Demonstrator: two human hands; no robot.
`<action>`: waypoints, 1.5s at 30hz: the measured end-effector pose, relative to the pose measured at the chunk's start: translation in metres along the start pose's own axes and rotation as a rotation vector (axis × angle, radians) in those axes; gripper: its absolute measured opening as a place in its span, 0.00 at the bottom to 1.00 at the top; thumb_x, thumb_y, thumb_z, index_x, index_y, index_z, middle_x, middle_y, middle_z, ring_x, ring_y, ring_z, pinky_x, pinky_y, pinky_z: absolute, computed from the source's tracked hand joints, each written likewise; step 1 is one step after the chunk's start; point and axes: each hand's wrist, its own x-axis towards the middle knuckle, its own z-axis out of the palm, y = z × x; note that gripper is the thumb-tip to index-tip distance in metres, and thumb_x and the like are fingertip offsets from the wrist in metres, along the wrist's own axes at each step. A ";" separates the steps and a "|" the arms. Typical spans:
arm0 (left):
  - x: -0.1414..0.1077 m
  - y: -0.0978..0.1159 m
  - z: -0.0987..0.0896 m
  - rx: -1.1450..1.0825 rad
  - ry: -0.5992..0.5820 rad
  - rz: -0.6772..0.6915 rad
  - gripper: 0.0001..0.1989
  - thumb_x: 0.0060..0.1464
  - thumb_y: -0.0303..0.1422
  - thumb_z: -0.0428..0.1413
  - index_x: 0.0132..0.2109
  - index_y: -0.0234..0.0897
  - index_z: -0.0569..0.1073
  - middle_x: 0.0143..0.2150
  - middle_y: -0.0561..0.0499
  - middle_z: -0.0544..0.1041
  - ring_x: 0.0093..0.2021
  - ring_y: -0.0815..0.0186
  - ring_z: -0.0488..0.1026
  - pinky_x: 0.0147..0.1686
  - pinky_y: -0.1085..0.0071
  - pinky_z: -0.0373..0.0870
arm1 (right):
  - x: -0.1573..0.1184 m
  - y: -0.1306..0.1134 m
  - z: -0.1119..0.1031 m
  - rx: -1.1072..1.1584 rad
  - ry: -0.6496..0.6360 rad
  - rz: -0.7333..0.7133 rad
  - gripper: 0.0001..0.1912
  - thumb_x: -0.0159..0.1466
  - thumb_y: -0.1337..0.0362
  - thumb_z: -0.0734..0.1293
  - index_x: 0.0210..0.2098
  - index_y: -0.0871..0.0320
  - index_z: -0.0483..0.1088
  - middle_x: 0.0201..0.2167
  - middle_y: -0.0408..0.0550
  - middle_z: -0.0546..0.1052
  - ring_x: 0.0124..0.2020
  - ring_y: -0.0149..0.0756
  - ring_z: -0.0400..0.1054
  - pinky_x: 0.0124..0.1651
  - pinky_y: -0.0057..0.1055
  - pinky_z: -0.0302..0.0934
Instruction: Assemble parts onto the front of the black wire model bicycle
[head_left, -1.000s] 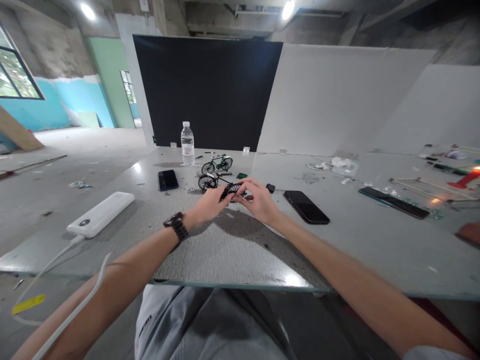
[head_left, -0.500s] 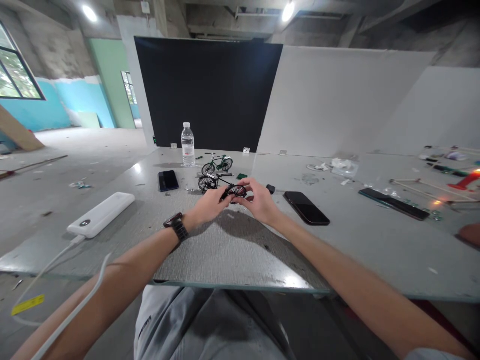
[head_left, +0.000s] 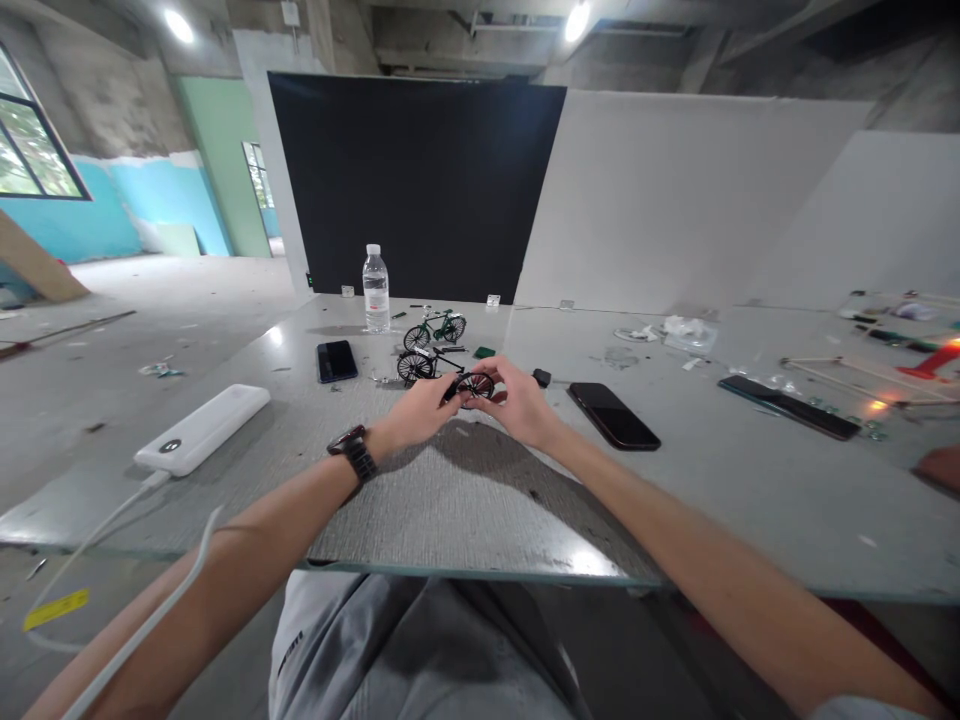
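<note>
A small black model bicycle (head_left: 427,362) lies near the middle of the table, one spoked wheel showing at its left end. Another black spoked wheel (head_left: 480,386) sits between my two hands; whether it joins the frame is hidden by my fingers. My left hand (head_left: 421,408), with a dark watch on the wrist, is closed on the model's dark parts at the wheel's left side. From the right, my right hand (head_left: 519,402) pinches the wheel's rim between thumb and fingers. Just behind stands a green model bicycle (head_left: 435,327). A small green piece (head_left: 484,352) lies beyond the wheel.
Phones lie to the left (head_left: 337,361) and right (head_left: 615,415), with a small black block (head_left: 541,377) between. A water bottle (head_left: 376,290) stands behind. At left is a white power bank (head_left: 202,430) with its cable. Another person's hand (head_left: 939,467) shows at the right edge.
The wheel between my hands is tilted slightly differently. Both hands stay in nearly the same place, and the things around them have not moved.
</note>
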 end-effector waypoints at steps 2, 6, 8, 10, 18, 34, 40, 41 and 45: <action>0.000 -0.001 0.000 0.007 -0.004 0.004 0.09 0.71 0.36 0.50 0.41 0.39 0.70 0.33 0.50 0.78 0.31 0.62 0.72 0.32 0.67 0.61 | 0.000 0.000 0.000 0.005 -0.009 0.004 0.21 0.66 0.48 0.76 0.52 0.51 0.71 0.45 0.53 0.81 0.45 0.48 0.78 0.39 0.39 0.74; 0.000 -0.003 0.001 -0.007 -0.025 0.004 0.09 0.71 0.36 0.50 0.42 0.39 0.70 0.33 0.50 0.77 0.31 0.62 0.72 0.32 0.67 0.61 | 0.000 0.002 0.000 0.019 -0.026 -0.002 0.21 0.66 0.50 0.76 0.52 0.51 0.70 0.43 0.51 0.81 0.43 0.46 0.78 0.42 0.40 0.74; 0.000 -0.004 0.001 -0.004 -0.022 0.013 0.09 0.71 0.36 0.50 0.42 0.39 0.71 0.34 0.50 0.78 0.31 0.62 0.72 0.33 0.67 0.61 | 0.000 0.003 0.001 0.021 -0.034 -0.003 0.21 0.66 0.50 0.76 0.52 0.51 0.70 0.43 0.51 0.81 0.42 0.46 0.78 0.42 0.40 0.74; 0.000 -0.005 0.002 -0.003 -0.019 0.032 0.09 0.72 0.35 0.49 0.43 0.39 0.71 0.34 0.49 0.78 0.32 0.61 0.73 0.34 0.67 0.62 | 0.000 0.005 0.001 0.020 -0.044 -0.003 0.21 0.66 0.50 0.76 0.53 0.51 0.70 0.43 0.51 0.82 0.42 0.46 0.78 0.42 0.40 0.74; -0.001 -0.004 0.002 0.048 -0.062 0.009 0.11 0.73 0.37 0.49 0.45 0.38 0.73 0.36 0.48 0.79 0.33 0.61 0.73 0.34 0.67 0.65 | -0.001 0.004 -0.001 -0.019 -0.102 0.001 0.21 0.68 0.49 0.74 0.54 0.52 0.70 0.46 0.53 0.82 0.43 0.47 0.78 0.44 0.41 0.72; -0.001 -0.001 -0.002 0.147 -0.162 0.010 0.11 0.71 0.34 0.49 0.42 0.38 0.74 0.36 0.47 0.78 0.35 0.59 0.75 0.38 0.64 0.69 | 0.001 -0.004 -0.003 -0.083 -0.238 0.002 0.14 0.68 0.54 0.74 0.48 0.55 0.74 0.44 0.52 0.83 0.42 0.46 0.76 0.45 0.39 0.66; -0.002 0.000 -0.003 0.128 -0.169 0.011 0.11 0.71 0.34 0.49 0.41 0.38 0.73 0.35 0.49 0.78 0.33 0.61 0.74 0.35 0.66 0.67 | 0.001 -0.005 -0.004 -0.076 -0.245 0.006 0.14 0.68 0.56 0.75 0.48 0.55 0.74 0.44 0.52 0.83 0.42 0.45 0.76 0.46 0.39 0.66; -0.002 0.000 -0.003 0.126 -0.169 0.011 0.11 0.71 0.34 0.49 0.41 0.38 0.73 0.35 0.49 0.78 0.33 0.61 0.74 0.35 0.66 0.67 | 0.001 -0.005 -0.004 -0.080 -0.246 0.006 0.14 0.68 0.56 0.75 0.48 0.55 0.74 0.44 0.52 0.83 0.42 0.45 0.76 0.46 0.39 0.66; -0.002 -0.001 -0.002 0.119 -0.168 0.032 0.10 0.70 0.34 0.49 0.42 0.38 0.73 0.36 0.48 0.79 0.34 0.61 0.74 0.37 0.65 0.68 | 0.001 -0.006 -0.004 -0.080 -0.257 0.014 0.13 0.68 0.56 0.75 0.48 0.55 0.73 0.44 0.52 0.83 0.41 0.45 0.76 0.45 0.38 0.65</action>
